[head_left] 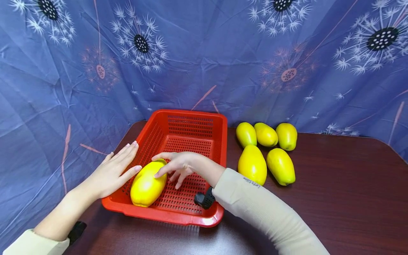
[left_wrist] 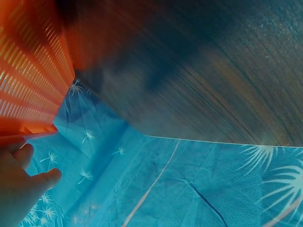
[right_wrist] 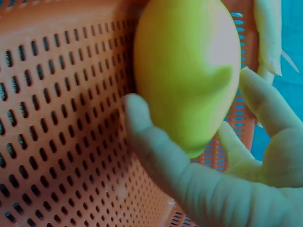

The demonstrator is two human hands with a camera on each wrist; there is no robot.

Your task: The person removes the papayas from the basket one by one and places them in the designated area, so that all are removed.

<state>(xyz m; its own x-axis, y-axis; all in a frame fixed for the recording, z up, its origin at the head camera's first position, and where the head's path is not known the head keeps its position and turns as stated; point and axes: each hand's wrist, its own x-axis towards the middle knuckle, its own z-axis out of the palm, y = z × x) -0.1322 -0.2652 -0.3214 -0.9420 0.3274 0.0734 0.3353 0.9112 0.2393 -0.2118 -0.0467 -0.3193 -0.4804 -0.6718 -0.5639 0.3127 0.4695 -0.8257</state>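
Observation:
A yellow papaya [head_left: 148, 184] lies tilted inside the red plastic basket [head_left: 162, 219], against its near left part. Over its upper end hovers my right hand [head_left: 178, 165], fingers spread and loosely bent. In the right wrist view, the thumb and fingers [right_wrist: 156, 146] stand around one end of the papaya [right_wrist: 189, 71] without a visible grip. My left hand [head_left: 116, 170] rests on the basket's left rim, its fingers straight and the thumb near the papaya. Only a few fingertips of the left hand [left_wrist: 23, 179] show in the left wrist view, beside the orange-looking basket wall [left_wrist: 28, 71].
Several yellow-green papayas [head_left: 252, 164] stand grouped on the dark wooden table [head_left: 344, 184], right of the basket. A blue curtain [head_left: 204, 53] with dandelion prints hangs behind the table and along its left side. A black wrist camera [head_left: 205, 199] sits under the right wrist, inside the basket's outline.

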